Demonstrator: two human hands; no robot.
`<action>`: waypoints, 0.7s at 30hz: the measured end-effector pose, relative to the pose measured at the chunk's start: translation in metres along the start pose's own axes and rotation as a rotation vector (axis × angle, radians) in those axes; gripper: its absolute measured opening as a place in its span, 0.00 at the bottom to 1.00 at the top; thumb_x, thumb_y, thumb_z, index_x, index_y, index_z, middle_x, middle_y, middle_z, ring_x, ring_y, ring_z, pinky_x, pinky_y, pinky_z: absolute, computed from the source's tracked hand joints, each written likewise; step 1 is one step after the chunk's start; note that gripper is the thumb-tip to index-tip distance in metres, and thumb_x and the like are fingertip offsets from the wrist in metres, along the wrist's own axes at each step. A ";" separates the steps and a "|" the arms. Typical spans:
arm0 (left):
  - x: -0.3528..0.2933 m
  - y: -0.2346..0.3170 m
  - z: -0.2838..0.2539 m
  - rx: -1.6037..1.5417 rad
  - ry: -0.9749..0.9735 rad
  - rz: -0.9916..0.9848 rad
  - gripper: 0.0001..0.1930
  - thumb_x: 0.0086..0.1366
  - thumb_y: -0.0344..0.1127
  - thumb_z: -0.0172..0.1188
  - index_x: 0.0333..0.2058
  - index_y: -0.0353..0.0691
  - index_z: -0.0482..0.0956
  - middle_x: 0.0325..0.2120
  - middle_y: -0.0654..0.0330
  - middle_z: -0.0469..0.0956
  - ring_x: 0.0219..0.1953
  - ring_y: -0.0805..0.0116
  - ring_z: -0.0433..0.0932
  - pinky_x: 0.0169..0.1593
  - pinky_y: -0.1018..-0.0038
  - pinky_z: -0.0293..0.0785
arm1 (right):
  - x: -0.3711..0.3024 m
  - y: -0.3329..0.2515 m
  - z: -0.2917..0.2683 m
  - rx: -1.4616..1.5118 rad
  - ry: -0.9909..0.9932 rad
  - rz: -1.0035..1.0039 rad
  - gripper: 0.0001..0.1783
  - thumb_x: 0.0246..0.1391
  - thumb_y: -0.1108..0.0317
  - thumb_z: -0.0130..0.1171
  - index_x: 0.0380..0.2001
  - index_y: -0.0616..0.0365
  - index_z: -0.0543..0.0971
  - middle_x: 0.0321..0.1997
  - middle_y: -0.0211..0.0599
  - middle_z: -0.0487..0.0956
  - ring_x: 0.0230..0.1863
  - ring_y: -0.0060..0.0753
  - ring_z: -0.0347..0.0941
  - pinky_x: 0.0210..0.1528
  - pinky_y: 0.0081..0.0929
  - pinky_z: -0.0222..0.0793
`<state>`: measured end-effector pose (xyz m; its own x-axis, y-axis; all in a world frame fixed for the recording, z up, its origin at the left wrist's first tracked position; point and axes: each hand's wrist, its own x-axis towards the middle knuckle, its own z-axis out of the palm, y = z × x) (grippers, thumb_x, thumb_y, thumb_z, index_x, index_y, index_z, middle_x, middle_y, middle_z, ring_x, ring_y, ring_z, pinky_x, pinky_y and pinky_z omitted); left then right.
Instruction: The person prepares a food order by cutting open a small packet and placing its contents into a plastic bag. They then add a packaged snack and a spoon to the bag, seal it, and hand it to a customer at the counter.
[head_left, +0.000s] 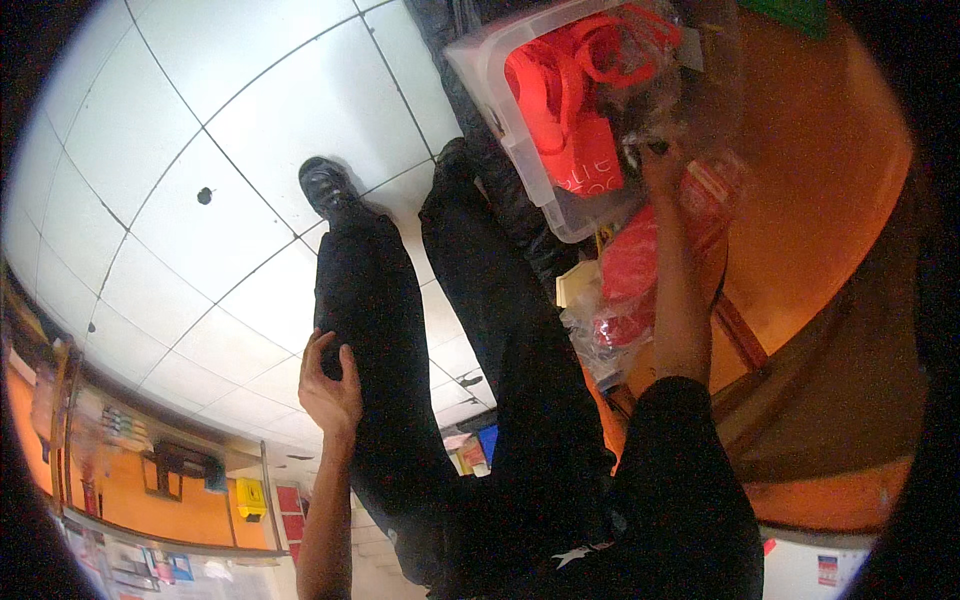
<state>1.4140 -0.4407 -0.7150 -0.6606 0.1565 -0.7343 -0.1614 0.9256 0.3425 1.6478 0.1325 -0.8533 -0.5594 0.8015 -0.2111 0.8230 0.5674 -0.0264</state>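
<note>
My left hand (pixel 330 392) is beside my left knee, fingers curved and thumb apart, with nothing in it. On the right, my right arm stretches over to a translucent plastic bin (pixel 535 165). My right hand (pixel 657 165) is at the bin's near right part, by some crumpled clear plastic (pixel 645 105); its fingers are dim and blurred, so what they hold does not show. Red strap-like things (pixel 570 80) and a flat red piece with white lettering (pixel 582 160) lie in the bin. Against my right forearm rests a red bundle in clear plastic wrap (pixel 630 262).
White floor tiles (pixel 260 90) spread out at the left, under my black shoes (pixel 328 185). An orange surface (pixel 800 190) stands at the right, with a brown area below it. At the lower left are a yellow box (pixel 250 498) and a blurred shelf area.
</note>
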 end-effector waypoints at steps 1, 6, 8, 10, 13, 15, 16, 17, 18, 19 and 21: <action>0.000 0.003 -0.004 0.004 -0.017 -0.032 0.15 0.61 0.38 0.60 0.43 0.35 0.79 0.50 0.46 0.77 0.51 0.47 0.76 0.55 0.61 0.71 | 0.000 -0.007 -0.009 -0.014 -0.033 -0.027 0.31 0.47 0.60 0.67 0.53 0.63 0.73 0.54 0.49 0.75 0.54 0.52 0.71 0.57 0.41 0.65; -0.004 -0.005 -0.014 0.072 -0.038 -0.002 0.15 0.60 0.38 0.61 0.42 0.36 0.80 0.50 0.47 0.77 0.52 0.48 0.76 0.55 0.61 0.71 | -0.006 -0.068 -0.071 -0.054 -0.162 0.115 0.32 0.46 0.60 0.69 0.54 0.62 0.74 0.56 0.50 0.75 0.57 0.50 0.71 0.58 0.38 0.65; -0.004 -0.009 -0.017 0.079 -0.052 0.014 0.15 0.59 0.38 0.61 0.42 0.36 0.79 0.50 0.47 0.77 0.52 0.47 0.75 0.54 0.61 0.71 | -0.018 -0.084 -0.096 0.120 -0.129 0.237 0.32 0.46 0.60 0.69 0.54 0.62 0.74 0.56 0.50 0.75 0.57 0.50 0.71 0.59 0.38 0.64; -0.004 -0.018 -0.015 0.062 -0.064 0.022 0.15 0.59 0.38 0.61 0.42 0.36 0.79 0.49 0.46 0.76 0.52 0.47 0.75 0.54 0.61 0.71 | -0.049 -0.120 -0.115 0.285 -0.009 0.359 0.32 0.47 0.60 0.68 0.54 0.63 0.73 0.56 0.48 0.75 0.56 0.48 0.71 0.59 0.37 0.63; -0.008 -0.020 -0.014 -0.024 -0.074 0.053 0.15 0.60 0.38 0.61 0.42 0.36 0.79 0.48 0.46 0.77 0.51 0.47 0.75 0.54 0.60 0.71 | -0.095 -0.128 -0.132 0.549 0.133 0.331 0.31 0.48 0.62 0.67 0.54 0.65 0.72 0.55 0.46 0.75 0.55 0.44 0.71 0.59 0.35 0.63; -0.012 -0.021 -0.015 -0.058 -0.043 0.124 0.15 0.59 0.38 0.61 0.43 0.35 0.78 0.47 0.46 0.77 0.51 0.47 0.75 0.55 0.60 0.70 | -0.122 -0.150 -0.154 0.689 0.169 0.296 0.29 0.49 0.64 0.66 0.53 0.66 0.72 0.53 0.44 0.76 0.53 0.42 0.71 0.58 0.34 0.63; -0.014 -0.020 -0.016 -0.078 -0.019 0.160 0.16 0.59 0.38 0.62 0.43 0.35 0.78 0.47 0.47 0.78 0.51 0.47 0.75 0.55 0.60 0.70 | -0.138 -0.183 -0.174 0.738 0.172 0.301 0.28 0.50 0.65 0.65 0.52 0.67 0.72 0.52 0.44 0.76 0.52 0.41 0.71 0.57 0.33 0.63; -0.016 -0.016 -0.019 -0.114 0.008 0.198 0.17 0.59 0.39 0.63 0.44 0.35 0.78 0.46 0.46 0.77 0.51 0.46 0.75 0.55 0.61 0.69 | -0.161 -0.208 -0.189 0.760 0.098 0.528 0.26 0.49 0.67 0.65 0.51 0.66 0.73 0.50 0.42 0.77 0.50 0.37 0.71 0.56 0.32 0.64; -0.019 -0.002 -0.023 -0.176 0.002 0.216 0.20 0.60 0.41 0.64 0.46 0.35 0.77 0.45 0.47 0.78 0.50 0.49 0.76 0.55 0.62 0.69 | -0.180 -0.225 -0.203 0.822 0.056 0.572 0.25 0.49 0.69 0.65 0.50 0.65 0.73 0.48 0.41 0.77 0.48 0.34 0.72 0.54 0.31 0.65; -0.021 0.013 -0.026 -0.354 -0.080 0.151 0.21 0.62 0.44 0.63 0.48 0.36 0.76 0.47 0.48 0.78 0.51 0.51 0.75 0.55 0.62 0.69 | -0.198 -0.242 -0.215 0.886 0.010 0.614 0.23 0.48 0.71 0.64 0.49 0.64 0.74 0.45 0.39 0.78 0.46 0.30 0.72 0.52 0.30 0.66; -0.033 0.053 -0.039 -0.668 -0.270 0.015 0.26 0.65 0.51 0.58 0.53 0.38 0.73 0.51 0.52 0.76 0.54 0.55 0.73 0.57 0.62 0.66 | -0.236 -0.267 -0.230 0.986 0.013 0.360 0.20 0.42 0.74 0.64 0.42 0.62 0.76 0.40 0.36 0.78 0.42 0.28 0.72 0.50 0.28 0.67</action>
<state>1.3986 -0.4106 -0.6501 -0.4755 0.3271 -0.8167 -0.6247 0.5280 0.5752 1.5369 -0.1647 -0.5715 -0.2620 0.8979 -0.3538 0.6532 -0.1049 -0.7498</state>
